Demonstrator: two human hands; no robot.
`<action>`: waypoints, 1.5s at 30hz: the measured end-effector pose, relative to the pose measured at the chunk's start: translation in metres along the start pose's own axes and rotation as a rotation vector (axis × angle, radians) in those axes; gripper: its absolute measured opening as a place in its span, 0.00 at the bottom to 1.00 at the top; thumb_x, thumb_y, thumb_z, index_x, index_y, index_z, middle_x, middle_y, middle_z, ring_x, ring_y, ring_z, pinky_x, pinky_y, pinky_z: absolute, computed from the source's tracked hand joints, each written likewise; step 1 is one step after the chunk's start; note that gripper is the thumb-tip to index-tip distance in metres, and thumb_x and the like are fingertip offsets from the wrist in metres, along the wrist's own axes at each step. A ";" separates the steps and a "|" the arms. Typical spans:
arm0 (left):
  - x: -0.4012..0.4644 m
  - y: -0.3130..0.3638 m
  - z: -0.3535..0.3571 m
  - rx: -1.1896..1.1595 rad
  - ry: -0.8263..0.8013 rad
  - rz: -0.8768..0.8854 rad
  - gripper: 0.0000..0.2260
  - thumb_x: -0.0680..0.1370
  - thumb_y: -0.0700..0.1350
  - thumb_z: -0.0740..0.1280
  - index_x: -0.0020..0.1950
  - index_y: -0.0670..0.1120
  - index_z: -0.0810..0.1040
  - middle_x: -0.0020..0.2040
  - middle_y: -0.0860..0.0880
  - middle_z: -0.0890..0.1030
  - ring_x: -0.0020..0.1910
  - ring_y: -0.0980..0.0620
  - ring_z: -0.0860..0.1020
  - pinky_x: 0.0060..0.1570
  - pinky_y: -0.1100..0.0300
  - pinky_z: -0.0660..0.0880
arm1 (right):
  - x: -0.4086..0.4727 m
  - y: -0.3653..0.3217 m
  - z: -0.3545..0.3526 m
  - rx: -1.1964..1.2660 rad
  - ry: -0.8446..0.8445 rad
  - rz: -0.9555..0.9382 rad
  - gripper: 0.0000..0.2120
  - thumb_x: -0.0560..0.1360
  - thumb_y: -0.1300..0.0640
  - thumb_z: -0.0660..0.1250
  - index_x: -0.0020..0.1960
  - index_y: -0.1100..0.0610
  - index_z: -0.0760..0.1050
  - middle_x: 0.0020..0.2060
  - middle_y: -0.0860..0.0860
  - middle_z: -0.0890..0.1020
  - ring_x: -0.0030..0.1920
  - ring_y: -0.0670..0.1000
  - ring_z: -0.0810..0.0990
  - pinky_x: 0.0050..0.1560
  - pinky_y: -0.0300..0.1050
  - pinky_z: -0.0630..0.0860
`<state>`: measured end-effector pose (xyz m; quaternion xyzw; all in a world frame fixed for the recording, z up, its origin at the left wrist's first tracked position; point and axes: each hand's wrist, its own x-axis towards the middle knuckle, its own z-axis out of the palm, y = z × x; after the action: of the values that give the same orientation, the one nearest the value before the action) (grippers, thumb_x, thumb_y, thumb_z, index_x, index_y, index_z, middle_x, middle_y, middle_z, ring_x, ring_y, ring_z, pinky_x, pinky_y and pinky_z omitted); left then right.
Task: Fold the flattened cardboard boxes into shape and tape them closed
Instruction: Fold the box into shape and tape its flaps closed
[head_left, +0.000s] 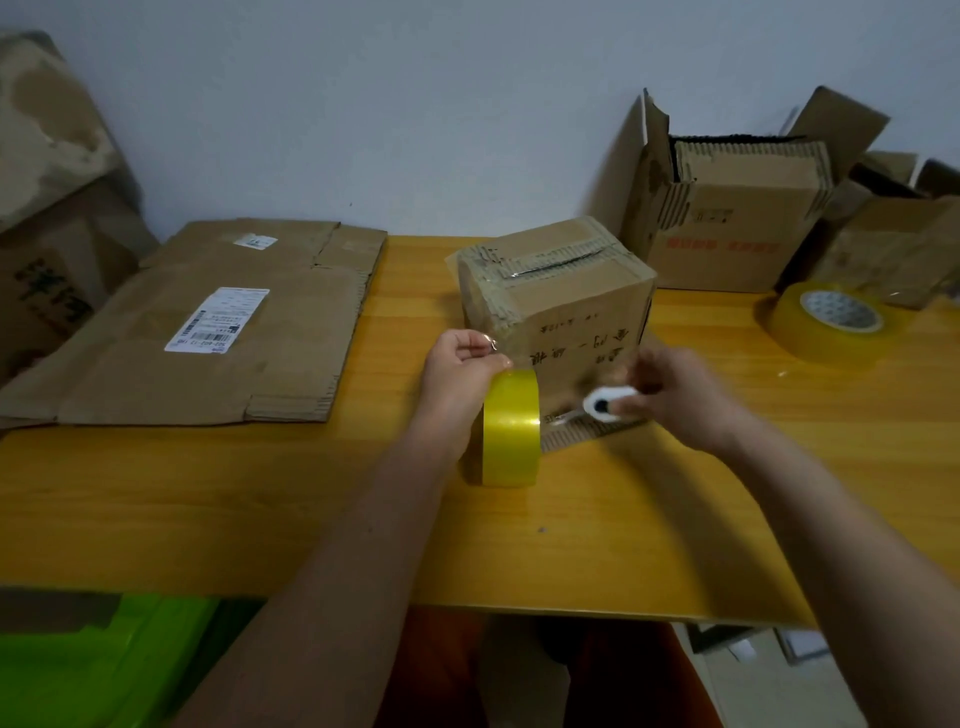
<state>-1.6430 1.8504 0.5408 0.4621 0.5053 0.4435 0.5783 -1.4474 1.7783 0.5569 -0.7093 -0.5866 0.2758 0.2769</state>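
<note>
The left hand (460, 364) pinches the tape end above the yellow tape roll (510, 427), and the right hand (670, 395) grips a blurred white cutter (608, 402). The folded cardboard box (558, 306) stands at frame centre on the table (208, 509), its lower front hidden by both hands.

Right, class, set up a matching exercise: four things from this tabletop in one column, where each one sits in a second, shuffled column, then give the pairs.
Things
1. yellow tape roll
2. white cutter
3. spare tape roll
4. flattened cardboard

Places
A. lying flat at the table's left end
B. held in the right hand
C. standing on edge under the left hand
D. lying flat on the table's right side

Pairs: 1-C, 2-B, 3-D, 4-A
</note>
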 end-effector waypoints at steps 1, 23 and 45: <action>0.001 0.000 0.000 0.015 -0.004 -0.002 0.11 0.73 0.32 0.71 0.47 0.45 0.74 0.52 0.41 0.78 0.55 0.41 0.79 0.59 0.47 0.76 | -0.002 0.009 0.001 -0.024 -0.039 0.058 0.08 0.72 0.65 0.70 0.45 0.55 0.73 0.42 0.50 0.80 0.45 0.52 0.79 0.42 0.45 0.75; -0.004 -0.001 -0.011 0.012 -0.031 -0.004 0.32 0.71 0.33 0.74 0.71 0.47 0.65 0.52 0.49 0.75 0.51 0.49 0.79 0.54 0.53 0.79 | 0.062 -0.047 0.028 -0.127 0.291 -0.487 0.14 0.74 0.54 0.71 0.59 0.54 0.79 0.56 0.49 0.77 0.58 0.46 0.70 0.59 0.38 0.65; -0.034 0.006 -0.027 0.284 -0.051 0.237 0.15 0.75 0.35 0.71 0.60 0.44 0.81 0.48 0.54 0.81 0.45 0.66 0.78 0.41 0.77 0.73 | -0.012 -0.058 0.070 0.288 0.192 -0.262 0.03 0.76 0.61 0.67 0.44 0.59 0.79 0.44 0.54 0.81 0.46 0.51 0.78 0.48 0.42 0.73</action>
<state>-1.6729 1.8210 0.5513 0.6063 0.4900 0.4211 0.4636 -1.5387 1.7807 0.5501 -0.6032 -0.5992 0.2497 0.4634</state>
